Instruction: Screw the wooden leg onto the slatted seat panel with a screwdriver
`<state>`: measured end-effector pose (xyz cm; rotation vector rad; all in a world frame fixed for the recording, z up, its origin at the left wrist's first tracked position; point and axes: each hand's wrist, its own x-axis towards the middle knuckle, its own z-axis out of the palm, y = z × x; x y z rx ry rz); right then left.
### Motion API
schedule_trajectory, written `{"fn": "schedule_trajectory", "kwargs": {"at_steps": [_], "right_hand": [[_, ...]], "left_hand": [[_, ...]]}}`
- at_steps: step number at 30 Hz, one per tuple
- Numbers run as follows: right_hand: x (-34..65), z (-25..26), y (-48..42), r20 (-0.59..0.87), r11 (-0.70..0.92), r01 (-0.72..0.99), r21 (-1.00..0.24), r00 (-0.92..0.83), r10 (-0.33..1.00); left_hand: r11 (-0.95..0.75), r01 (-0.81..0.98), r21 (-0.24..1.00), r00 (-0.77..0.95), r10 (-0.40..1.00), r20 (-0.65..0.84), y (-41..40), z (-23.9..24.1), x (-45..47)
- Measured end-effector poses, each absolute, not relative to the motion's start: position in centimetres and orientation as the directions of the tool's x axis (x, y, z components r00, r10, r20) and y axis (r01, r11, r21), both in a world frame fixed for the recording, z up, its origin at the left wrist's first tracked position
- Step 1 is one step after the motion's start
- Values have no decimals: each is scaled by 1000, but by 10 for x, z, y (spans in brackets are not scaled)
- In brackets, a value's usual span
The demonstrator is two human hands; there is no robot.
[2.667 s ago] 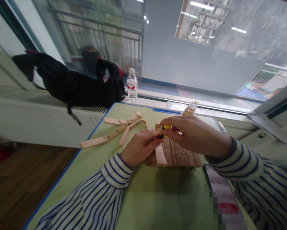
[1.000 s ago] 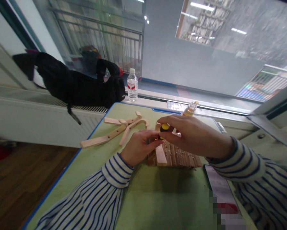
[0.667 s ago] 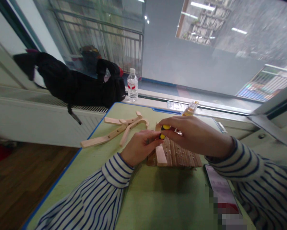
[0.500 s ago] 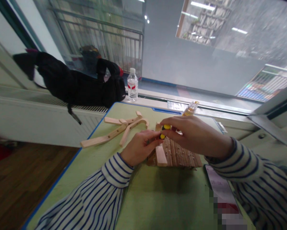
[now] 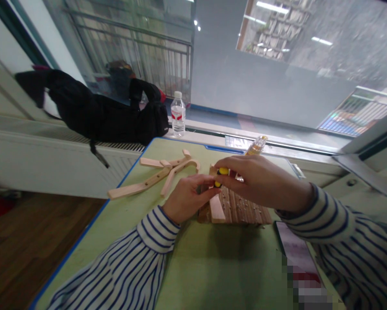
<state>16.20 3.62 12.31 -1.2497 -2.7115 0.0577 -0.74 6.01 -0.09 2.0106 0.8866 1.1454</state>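
Observation:
In the head view, my right hand (image 5: 258, 178) is closed round a short yellow-and-black handle (image 5: 223, 171), which looks like a stubby screwdriver; its tip is hidden. The fingers of my left hand (image 5: 187, 196) pinch at the lower end of the same handle. Beneath both hands is a brown, ridged wooden block (image 5: 245, 209) with rows of small studs or holes. A pale wooden strip (image 5: 217, 210) lies along the block's left side, its upper part covered by my fingers.
Joined pale wooden pieces (image 5: 156, 180) lie on the green table (image 5: 129, 228) to the left. A clear bottle with yellow contents (image 5: 257, 145) stands behind my right hand. A phone-like slab (image 5: 297, 245) rests beside my right forearm. On the sill are a water bottle (image 5: 178, 115) and black bag (image 5: 112, 116).
The yellow-and-black handle has turned or shifted very slightly between my fingers. Both hands stay in nearly the same place over the block.

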Motion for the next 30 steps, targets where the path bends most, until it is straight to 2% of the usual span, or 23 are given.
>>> {"fn": "schedule_trajectory", "kwargs": {"at_steps": [6, 22, 30], "right_hand": [[165, 134, 37, 27, 712, 682, -170, -719, 695], [169, 130, 42, 75, 646, 758, -87, -642, 763], [168, 126, 43, 87, 637, 764, -101, -631, 771]], "left_hand": [[-569, 242, 786, 379, 801, 463, 61, -3, -7], [-588, 251, 769, 454, 773, 443, 58, 2, -5], [-584, 280, 761, 385, 795, 468, 58, 0, -5]]}}
